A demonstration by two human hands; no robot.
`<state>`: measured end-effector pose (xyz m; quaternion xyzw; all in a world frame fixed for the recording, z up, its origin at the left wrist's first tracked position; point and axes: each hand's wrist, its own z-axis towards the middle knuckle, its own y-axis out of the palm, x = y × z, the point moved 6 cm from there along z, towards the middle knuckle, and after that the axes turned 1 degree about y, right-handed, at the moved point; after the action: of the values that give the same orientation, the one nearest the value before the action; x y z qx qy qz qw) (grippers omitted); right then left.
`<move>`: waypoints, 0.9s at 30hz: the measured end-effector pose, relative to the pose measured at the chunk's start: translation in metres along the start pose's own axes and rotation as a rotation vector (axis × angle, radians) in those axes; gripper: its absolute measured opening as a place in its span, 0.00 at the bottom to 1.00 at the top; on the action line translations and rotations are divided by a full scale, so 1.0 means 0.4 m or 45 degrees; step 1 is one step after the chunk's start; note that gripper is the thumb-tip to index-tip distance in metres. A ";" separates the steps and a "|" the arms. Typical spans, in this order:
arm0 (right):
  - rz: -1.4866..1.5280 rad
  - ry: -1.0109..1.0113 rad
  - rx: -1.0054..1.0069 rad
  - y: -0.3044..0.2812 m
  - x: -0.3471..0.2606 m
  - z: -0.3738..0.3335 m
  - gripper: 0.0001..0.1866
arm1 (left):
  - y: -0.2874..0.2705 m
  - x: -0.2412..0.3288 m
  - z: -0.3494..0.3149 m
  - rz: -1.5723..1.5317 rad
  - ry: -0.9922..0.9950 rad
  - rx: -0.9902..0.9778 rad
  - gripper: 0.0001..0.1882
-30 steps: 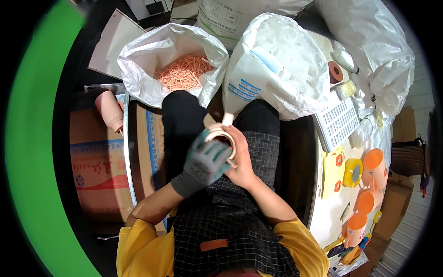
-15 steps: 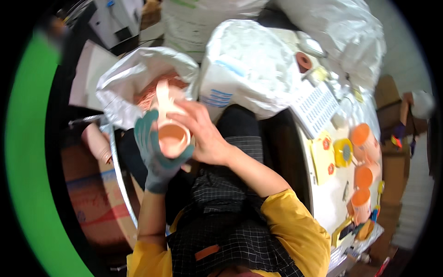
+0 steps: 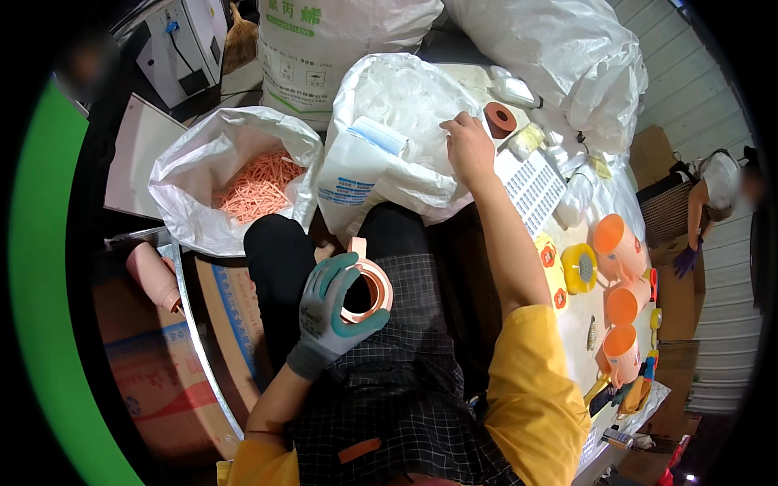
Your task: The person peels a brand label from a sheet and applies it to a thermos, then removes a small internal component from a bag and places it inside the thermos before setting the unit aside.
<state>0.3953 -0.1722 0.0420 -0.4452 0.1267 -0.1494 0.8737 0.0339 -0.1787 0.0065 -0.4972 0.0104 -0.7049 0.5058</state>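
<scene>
My left hand (image 3: 330, 312), in a grey and green glove, is closed round a peach plastic mug (image 3: 379, 314) above my lap. The mug's round mouth faces up, and its handle points away from me. Its inside looks dark. My bare right hand (image 3: 470, 146) reaches over the right rim of a white sack (image 3: 344, 166). Its fingers are slightly bent and apart, with nothing visible in them. Clear plastic rings (image 3: 405, 97) fill this sack, just left of the fingertips.
Left of it, another white sack (image 3: 182, 182) holds thin peach plastic strips (image 3: 259, 186). On the table at right are several orange mugs (image 3: 620, 247), yellow tape (image 3: 579, 269), a brown roll (image 3: 499, 120) and a white perforated tray (image 3: 531, 190). A pink piece (image 3: 152, 275) lies far left. Another person (image 3: 713, 194) is at far right.
My right hand has let go of the mug and moved right and away to the sack of clear rings. My left hand has brought the mug nearer and to the right, over my lap.
</scene>
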 end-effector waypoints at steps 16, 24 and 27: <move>0.731 -0.576 -0.275 -0.231 -0.435 -0.314 0.11 | -0.009 0.017 -0.005 0.290 0.161 -0.055 0.38; 0.839 -0.570 -0.600 -0.217 -0.481 -0.380 0.25 | -0.045 -0.004 -0.001 0.433 0.229 -0.161 0.23; 0.833 -0.528 -0.587 -0.201 -0.491 -0.394 0.25 | -0.050 0.012 0.009 0.576 0.286 -0.255 0.26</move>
<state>0.1462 -0.2601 0.0349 -0.5853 0.1129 0.2591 0.7599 0.0224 -0.1705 0.0220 -0.4485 0.2470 -0.6200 0.5945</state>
